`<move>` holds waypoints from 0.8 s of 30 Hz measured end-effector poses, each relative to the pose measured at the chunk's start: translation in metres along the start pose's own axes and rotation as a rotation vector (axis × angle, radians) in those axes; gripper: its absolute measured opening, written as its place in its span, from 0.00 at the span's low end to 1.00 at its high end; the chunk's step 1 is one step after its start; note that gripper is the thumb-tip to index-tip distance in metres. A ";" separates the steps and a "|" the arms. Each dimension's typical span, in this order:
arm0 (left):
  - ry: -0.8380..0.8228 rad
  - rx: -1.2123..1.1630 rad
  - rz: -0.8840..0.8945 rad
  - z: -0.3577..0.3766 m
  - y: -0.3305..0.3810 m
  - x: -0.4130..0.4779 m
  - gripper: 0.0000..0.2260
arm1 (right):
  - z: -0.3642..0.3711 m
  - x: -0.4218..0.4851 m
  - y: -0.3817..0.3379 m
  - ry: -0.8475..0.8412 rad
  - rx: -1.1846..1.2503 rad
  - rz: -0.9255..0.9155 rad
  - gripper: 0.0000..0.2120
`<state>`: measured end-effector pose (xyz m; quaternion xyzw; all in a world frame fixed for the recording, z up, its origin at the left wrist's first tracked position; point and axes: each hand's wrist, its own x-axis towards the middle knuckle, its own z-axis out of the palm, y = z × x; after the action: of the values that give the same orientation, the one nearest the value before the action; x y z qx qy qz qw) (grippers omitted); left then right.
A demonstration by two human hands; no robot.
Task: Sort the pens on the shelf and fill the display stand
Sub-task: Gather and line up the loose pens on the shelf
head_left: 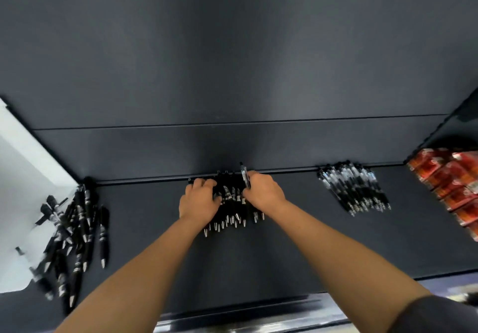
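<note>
Dim, even light from overhead leaves a soft pale sheen down the dark back panel (232,61). Fisheye warp bows the edges of the shelf (297,242). Motion blur smears the loose pens (75,234) at left and the red packets (450,185) at right. The white panel (18,177) glares, and the centre is sharper.

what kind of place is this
Probably a shop's stationery section: sorted piles of identical black pens on a dark shelf, with red packaged goods stacked at the right.
</note>
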<state>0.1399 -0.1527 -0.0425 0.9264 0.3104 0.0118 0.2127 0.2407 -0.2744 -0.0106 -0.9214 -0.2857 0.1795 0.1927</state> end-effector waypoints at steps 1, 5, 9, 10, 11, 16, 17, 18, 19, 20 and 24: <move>0.009 0.000 0.025 -0.001 0.004 0.005 0.20 | -0.004 0.001 0.002 0.010 -0.012 0.012 0.14; 0.046 0.014 0.182 0.001 0.032 0.020 0.16 | -0.020 0.002 0.019 0.052 -0.046 0.082 0.10; 0.020 0.003 0.297 0.009 0.072 0.032 0.13 | -0.040 -0.001 0.051 0.083 -0.090 0.170 0.06; 0.010 0.005 0.322 0.012 0.083 0.035 0.13 | -0.046 -0.002 0.061 0.100 -0.094 0.194 0.07; 0.002 0.002 0.346 0.015 0.093 0.038 0.13 | -0.052 -0.002 0.071 0.118 -0.101 0.219 0.09; -0.014 0.016 0.429 0.033 0.130 0.047 0.13 | -0.076 -0.002 0.125 0.157 -0.144 0.320 0.11; -0.010 0.028 0.439 0.036 0.135 0.048 0.12 | -0.079 -0.002 0.134 0.157 -0.159 0.331 0.11; -0.004 0.038 0.449 0.040 0.142 0.050 0.12 | -0.083 -0.002 0.146 0.155 -0.178 0.336 0.11; 0.002 0.044 0.458 0.044 0.149 0.052 0.12 | -0.087 -0.001 0.156 0.152 -0.198 0.337 0.11; 0.006 0.047 0.465 0.047 0.157 0.053 0.12 | -0.091 0.001 0.167 0.151 -0.218 0.340 0.10; 0.004 0.063 0.461 0.059 0.182 0.053 0.12 | -0.105 0.011 0.198 0.133 -0.288 0.335 0.11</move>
<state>0.2956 -0.2757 -0.0288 0.9790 0.0911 0.0521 0.1750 0.3858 -0.4457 -0.0136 -0.9838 -0.1379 0.1054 0.0450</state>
